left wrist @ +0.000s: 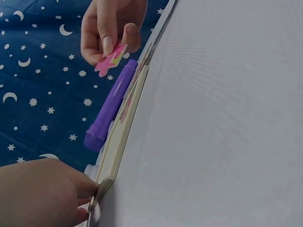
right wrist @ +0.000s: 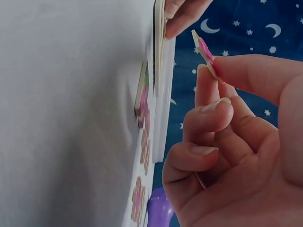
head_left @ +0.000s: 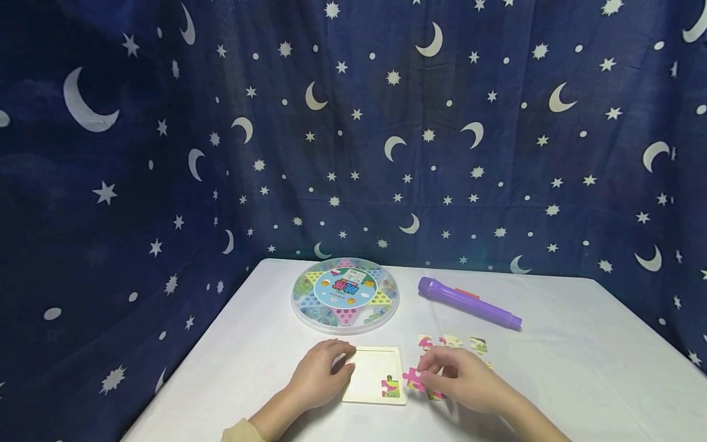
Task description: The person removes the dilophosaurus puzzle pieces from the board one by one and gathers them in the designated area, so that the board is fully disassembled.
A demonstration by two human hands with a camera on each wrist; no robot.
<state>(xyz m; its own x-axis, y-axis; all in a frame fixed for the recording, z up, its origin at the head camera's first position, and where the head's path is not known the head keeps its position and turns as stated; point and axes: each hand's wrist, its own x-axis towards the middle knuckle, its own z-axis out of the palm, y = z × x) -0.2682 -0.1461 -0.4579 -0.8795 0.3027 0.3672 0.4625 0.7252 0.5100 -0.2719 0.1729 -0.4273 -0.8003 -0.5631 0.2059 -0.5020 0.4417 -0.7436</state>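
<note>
My right hand [head_left: 466, 377] pinches a pink puzzle piece [head_left: 413, 379] between thumb and fingertips. The piece is tilted and raised off the table, just right of a pale puzzle tray [head_left: 367, 374]. One pink and green piece [head_left: 390, 388] lies in the tray's near right corner. At the tray's left edge, my left hand [head_left: 323, 376] grips the rim between thumb and fingers; the left wrist view shows the thumb and fingers at that end of the tray. Several loose pieces [head_left: 478, 345] lie around and partly under my right hand, some hidden by it.
Behind the tray lies a round Chinese checkers box [head_left: 345, 296] with a clear lid. A purple toy microphone [head_left: 469, 302] rests at the back right of the white table [head_left: 580, 344]. A dark blue curtain [head_left: 364, 123] with moons and stars hangs behind.
</note>
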